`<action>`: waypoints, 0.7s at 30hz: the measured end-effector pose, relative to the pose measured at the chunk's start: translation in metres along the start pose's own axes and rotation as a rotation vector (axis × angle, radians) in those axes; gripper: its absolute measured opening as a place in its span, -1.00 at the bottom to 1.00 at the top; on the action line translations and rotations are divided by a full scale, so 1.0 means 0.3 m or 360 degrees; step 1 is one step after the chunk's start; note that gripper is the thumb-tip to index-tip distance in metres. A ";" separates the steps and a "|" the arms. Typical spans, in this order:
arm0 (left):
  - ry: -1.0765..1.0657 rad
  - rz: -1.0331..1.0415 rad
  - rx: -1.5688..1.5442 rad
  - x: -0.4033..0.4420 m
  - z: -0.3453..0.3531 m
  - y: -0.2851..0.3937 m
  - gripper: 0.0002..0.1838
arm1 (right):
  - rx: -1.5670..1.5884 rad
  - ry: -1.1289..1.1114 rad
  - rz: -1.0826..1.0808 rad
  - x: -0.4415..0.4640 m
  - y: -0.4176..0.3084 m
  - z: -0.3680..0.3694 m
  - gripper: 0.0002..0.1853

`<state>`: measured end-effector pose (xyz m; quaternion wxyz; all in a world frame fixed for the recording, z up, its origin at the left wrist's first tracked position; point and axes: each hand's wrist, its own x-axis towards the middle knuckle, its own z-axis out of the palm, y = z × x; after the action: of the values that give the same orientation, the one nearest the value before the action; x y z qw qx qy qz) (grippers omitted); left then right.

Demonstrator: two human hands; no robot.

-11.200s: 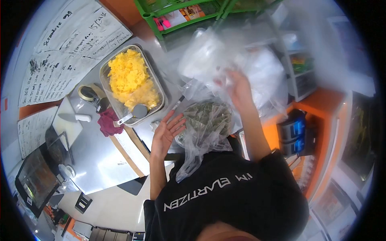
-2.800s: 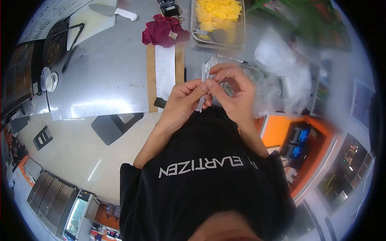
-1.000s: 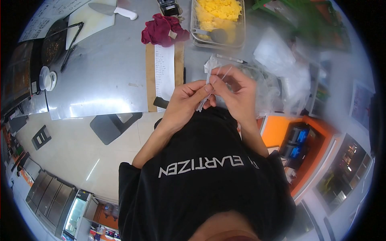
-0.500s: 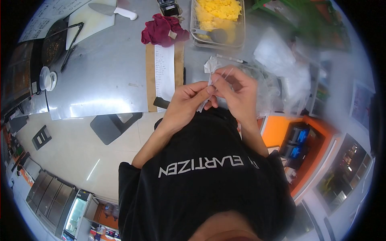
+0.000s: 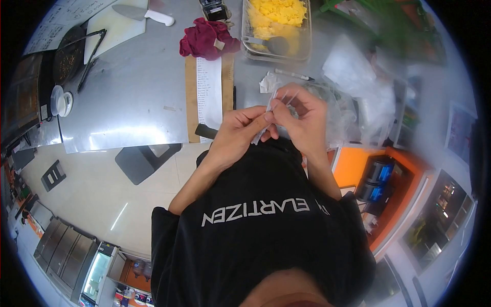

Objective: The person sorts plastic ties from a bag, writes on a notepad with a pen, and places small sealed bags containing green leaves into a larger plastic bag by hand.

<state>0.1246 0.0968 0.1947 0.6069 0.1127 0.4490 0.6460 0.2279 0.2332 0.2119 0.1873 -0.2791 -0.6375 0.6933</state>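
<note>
The left hand (image 5: 234, 134) and right hand (image 5: 307, 116) meet at the near edge of the desk (image 5: 135, 102), fingers of both drawn together, pinching a slanting bundle of thin whitish strips (image 5: 271, 100) between them, near a crumpled white scrap (image 5: 269, 82) and a pen (image 5: 293, 74)

A single head-worn camera looks steeply down from close above the black shirt (image 5: 266, 243) toward the metal counter (image 5: 140, 94)

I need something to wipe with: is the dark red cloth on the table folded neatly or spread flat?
Neither: the dark red cloth lies bunched up on the table, its surface rumpled into uneven creases.
</note>
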 end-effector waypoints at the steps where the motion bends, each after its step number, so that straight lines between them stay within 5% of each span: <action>1: -0.0009 0.0009 0.0001 0.000 0.000 -0.002 -0.70 | -0.0034 0.0001 -0.0028 0.000 0.007 -0.002 -0.92; 9: -0.0004 0.0078 -0.0018 0.000 -0.002 -0.020 -0.70 | -0.0191 -0.0037 -0.0203 0.002 0.025 -0.005 -0.90; 21: 0.0015 0.0046 0.0177 0.002 -0.004 -0.020 -0.71 | -0.0117 -0.0087 0.0038 -0.005 -0.003 -0.007 -0.84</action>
<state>0.1277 0.0960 0.1895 0.5882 0.1498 0.4854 0.6293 0.2302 0.2340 0.2128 0.1511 -0.2744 -0.6640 0.6790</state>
